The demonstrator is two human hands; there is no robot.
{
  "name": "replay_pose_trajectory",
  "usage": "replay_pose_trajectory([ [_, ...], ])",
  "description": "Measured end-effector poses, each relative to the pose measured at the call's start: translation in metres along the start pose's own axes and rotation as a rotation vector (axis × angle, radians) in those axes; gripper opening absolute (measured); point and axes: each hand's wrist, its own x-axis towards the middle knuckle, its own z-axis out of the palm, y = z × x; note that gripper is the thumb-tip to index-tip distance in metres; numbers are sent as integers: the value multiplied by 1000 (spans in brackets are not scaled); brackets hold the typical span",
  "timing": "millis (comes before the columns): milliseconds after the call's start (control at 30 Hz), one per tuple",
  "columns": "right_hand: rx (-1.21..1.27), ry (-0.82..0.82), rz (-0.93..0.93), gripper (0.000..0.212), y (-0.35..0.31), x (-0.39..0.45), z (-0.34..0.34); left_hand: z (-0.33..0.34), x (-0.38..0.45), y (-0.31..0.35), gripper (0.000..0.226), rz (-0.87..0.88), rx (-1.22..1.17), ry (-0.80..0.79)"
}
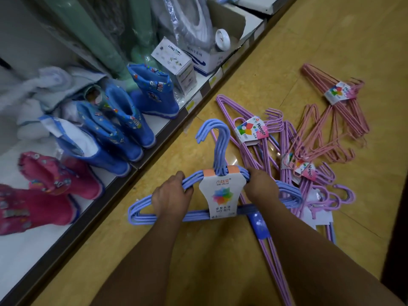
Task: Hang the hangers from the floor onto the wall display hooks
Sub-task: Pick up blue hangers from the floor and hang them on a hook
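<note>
Gripped at both shoulders by the left hand [171, 193] and right hand [261, 186], one blue hanger bundle [217, 173] is held above the floor [331, 40]; purple bundles [249, 133] and pink bundles [340, 100] remain grounded, hooks apparently out of view.

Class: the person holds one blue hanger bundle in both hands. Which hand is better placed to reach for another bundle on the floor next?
Probably the right hand. It grips the blue hanger bundle on the side nearest the purple bundles and pink bundles. The left hand lies toward the boot shelf.
</note>
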Motion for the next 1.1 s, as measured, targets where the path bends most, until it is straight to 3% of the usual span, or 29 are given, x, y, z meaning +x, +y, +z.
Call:
replay_pose_trajectory([
  [167,-52,-57,6,10,-20,-63,-74,-85,-41,23,11,33,-83,-139],
  [333,-199,-93,-76,20,-60,-122,-168,-188,-76,51,19,95,-161,-208],
  [533,-298,-112,-143,25,-124,-201,-277,-307,-125,57,20,39,-201,-154],
  [733,-333,-154,-247,27,-194,-279,-356,-412,-175,41,40,-68,-105,-77],
  [933,-430,-150,-437,27,-257,-338,-384,-484,-234,7,32,-262,-210,-13],
  [1100,-592,-119,-638,26,-309,-385,-385,-524,-295,-20,39,-446,-249,126],
])
